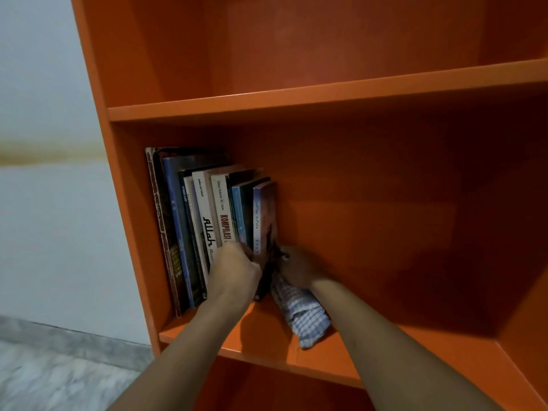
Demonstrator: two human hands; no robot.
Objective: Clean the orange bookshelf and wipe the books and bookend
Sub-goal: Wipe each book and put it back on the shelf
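Several books stand upright at the left end of the orange bookshelf's middle board. My left hand grips the lower spines of the rightmost books. A dark bookend stands against the last book, mostly hidden between my hands. My right hand is curled at the bookend's base. A blue-and-white checked cloth lies bunched under my right wrist; whether the hand holds it is not clear.
The upper shelf board runs above the books, with nothing visible on it. The right part of the middle board is bare orange wood. A pale wall and grey tiled floor lie to the left of the bookshelf.
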